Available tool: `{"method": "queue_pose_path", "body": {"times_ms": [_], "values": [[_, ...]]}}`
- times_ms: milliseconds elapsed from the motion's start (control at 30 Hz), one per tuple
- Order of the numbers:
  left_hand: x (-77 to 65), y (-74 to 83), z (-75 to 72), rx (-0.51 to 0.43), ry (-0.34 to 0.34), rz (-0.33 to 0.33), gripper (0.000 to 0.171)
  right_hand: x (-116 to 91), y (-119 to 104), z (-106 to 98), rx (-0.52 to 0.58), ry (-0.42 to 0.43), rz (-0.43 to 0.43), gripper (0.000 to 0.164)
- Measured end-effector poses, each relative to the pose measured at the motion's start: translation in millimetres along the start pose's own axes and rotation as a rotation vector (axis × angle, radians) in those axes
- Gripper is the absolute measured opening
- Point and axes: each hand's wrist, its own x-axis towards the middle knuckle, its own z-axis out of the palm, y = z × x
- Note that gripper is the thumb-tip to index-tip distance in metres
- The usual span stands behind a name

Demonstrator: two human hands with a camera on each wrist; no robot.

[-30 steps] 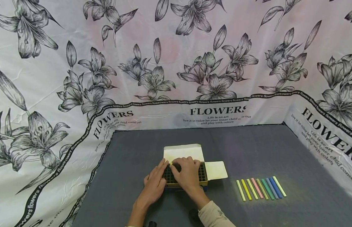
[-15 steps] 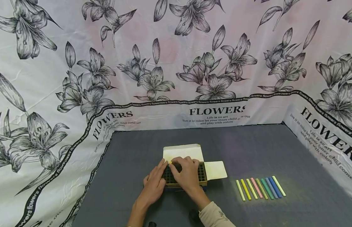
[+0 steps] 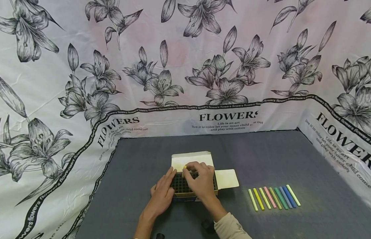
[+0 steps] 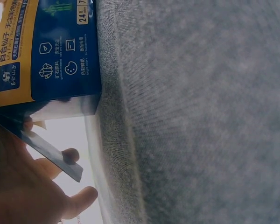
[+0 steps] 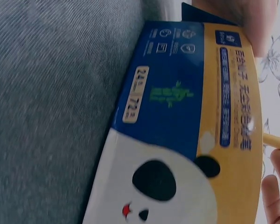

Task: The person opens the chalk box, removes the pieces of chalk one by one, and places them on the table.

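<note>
In the head view, an open chalk box [image 3: 180, 187] stands mid-table, its top a dark grid of round holes. My right hand [image 3: 201, 181] is over it and pinches a yellow chalk stick [image 3: 185, 167] between thumb and fingertips. The right wrist view shows the chalk [image 5: 274, 141] just beyond the box's panda-printed front [image 5: 177, 140]; whether its far end is still in a hole cannot be told. My left hand [image 3: 162, 192] rests along the box's left side with fingers extended. A side flap [image 4: 53, 156] lies against that hand in the left wrist view.
Several chalk sticks [image 3: 274, 198] in yellow, pink, green, blue and pale tones lie in a row right of the box. The box's pale lid [image 3: 192, 159] is folded back, and a side flap [image 3: 227, 178] sticks out right. A printed flower curtain [image 3: 173, 83] hangs behind.
My right hand has moved up and to the right from the box's upper left corner, bringing the yellow chalk with it. My left hand stays in place.
</note>
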Motion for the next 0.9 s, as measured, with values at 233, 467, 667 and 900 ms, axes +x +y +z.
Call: {"method": "queue_pose_path", "body": {"times_ms": [233,467,667,900], "values": [[0.9,1.9,0.0,0.005,-0.004,0.002,0.062,2,4,-15,0.001,0.009,-0.011,0.009],[-0.4,1.1,1.4,0.008,0.004,0.002,0.062,0,18,-26,0.017,0.028,-0.024,0.010],[-0.6,-0.8,2.0,0.001,0.001,0.012,0.062,-1,31,-38,0.019,0.067,-0.036,0.012],[-0.2,0.0,1.1,0.003,-0.010,-0.004,0.063,0,46,-55,0.022,0.114,-0.089,0.014]]}}
